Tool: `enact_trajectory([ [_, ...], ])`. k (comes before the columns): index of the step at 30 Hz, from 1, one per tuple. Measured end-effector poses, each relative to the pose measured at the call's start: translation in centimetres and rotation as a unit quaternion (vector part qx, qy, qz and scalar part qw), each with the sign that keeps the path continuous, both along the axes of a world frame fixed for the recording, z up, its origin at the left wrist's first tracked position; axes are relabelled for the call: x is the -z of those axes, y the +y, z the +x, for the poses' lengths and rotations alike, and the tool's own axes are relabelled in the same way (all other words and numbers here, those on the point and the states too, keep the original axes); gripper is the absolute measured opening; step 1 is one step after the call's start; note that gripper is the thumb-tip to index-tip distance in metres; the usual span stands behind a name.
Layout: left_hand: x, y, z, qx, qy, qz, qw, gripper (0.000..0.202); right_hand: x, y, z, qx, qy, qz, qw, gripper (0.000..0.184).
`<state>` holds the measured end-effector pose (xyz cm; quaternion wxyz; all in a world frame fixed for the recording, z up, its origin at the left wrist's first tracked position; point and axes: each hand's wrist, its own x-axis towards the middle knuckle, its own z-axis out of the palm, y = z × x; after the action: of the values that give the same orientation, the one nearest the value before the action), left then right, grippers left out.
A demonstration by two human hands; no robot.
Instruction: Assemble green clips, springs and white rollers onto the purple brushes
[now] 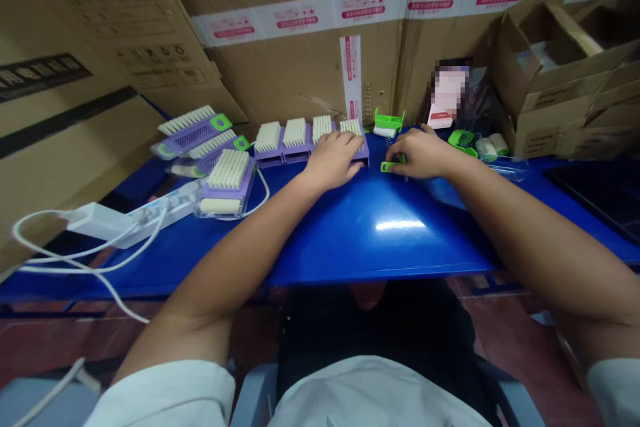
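Observation:
A row of purple brush heads with cream bristles stands along the back of the blue table. Over the right end of that row lies my left hand, fingers curled on the last purple brush head and thumb near its front. My right hand is just to the right, fingertips pinched at a small green plastic part low over the table. Its fingers partly hide that part. Behind it sits a green holder with a white roller, and a dark spring shows beside my fingers.
Finished-looking purple brushes lie at left beside a white power strip with looping cables. At right are a phone, green parts with white rollers, cardboard bins and a black tray. Cardboard walls the back.

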<state>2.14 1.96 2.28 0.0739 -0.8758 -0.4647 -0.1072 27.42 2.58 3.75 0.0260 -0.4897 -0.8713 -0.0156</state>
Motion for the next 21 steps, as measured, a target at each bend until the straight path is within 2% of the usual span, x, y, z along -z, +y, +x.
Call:
enact_trajectory([
  [3,-0.6,-1.1,-0.4,-0.011,-0.039,0.005,0.999,0.053,-0.1,0.4,0.5,-0.006,0.019,0.017,1.0,0.041],
  [6,-1.4,-2.7,-0.3,-0.1,-0.058,-0.021,0.993,0.077,0.2,1.0,1.2,0.017,0.089,0.05,0.995,0.048],
  [8,-2.0,-3.4,-0.4,-0.131,-0.035,-0.068,0.988,0.092,0.7,1.5,1.7,0.054,0.134,0.084,0.986,0.05],
  [11,-2.8,-3.6,-1.3,-0.105,0.007,-0.129,0.986,0.086,1.5,2.4,2.5,0.096,0.175,0.118,0.973,0.064],
  [13,-2.9,-3.1,-2.5,-0.082,0.0,-0.155,0.984,0.092,1.8,3.4,2.8,0.125,0.192,0.12,0.966,0.071],
  [16,-2.2,-1.9,-4.6,-0.053,-0.05,-0.19,0.979,0.111,1.6,5.9,2.8,0.179,0.198,0.117,0.957,0.079],
  [19,-0.9,-1.1,-6.3,-0.046,-0.124,-0.209,0.969,0.126,1.3,8.9,2.6,0.197,0.186,0.08,0.959,0.091],
  [21,-0.3,-0.7,-7.0,-0.046,-0.161,-0.229,0.959,0.136,1.2,10.4,2.4,0.193,0.184,0.06,0.962,0.081],
])
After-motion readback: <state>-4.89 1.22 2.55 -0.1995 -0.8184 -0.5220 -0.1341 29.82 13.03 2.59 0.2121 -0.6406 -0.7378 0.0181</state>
